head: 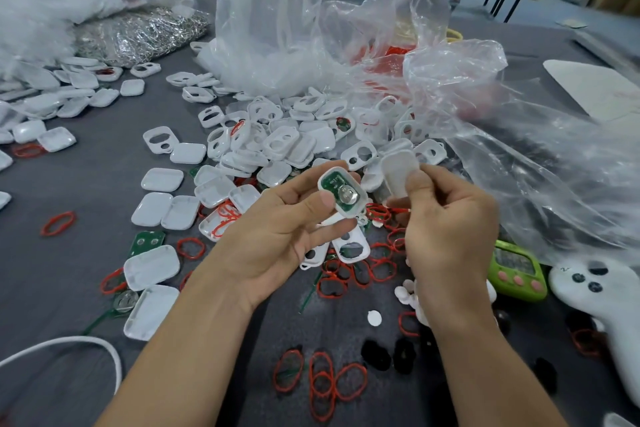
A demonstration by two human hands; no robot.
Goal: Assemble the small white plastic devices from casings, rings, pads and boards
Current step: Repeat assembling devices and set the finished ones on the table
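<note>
My left hand (287, 236) holds a white casing half (342, 192) with a green board and a silver coin cell seated inside, thumb on its lower edge. Just to its right my right hand (446, 229) pinches a plain white casing cover (400, 172), hollow side towards me. The two parts are close but apart. Beneath my hands lie a heap of white casings (277, 146), red rings (349, 277), small white round pads (403, 293) and a loose green board (145, 241).
Crumpled clear plastic bags (519, 166) rise behind and to the right of the heap. A green timer (516, 269) and a white controller (602, 302) lie at right. More casings (52, 100) and a bag of metal rings (138, 33) sit far left; a white cable (69, 343) curves near left.
</note>
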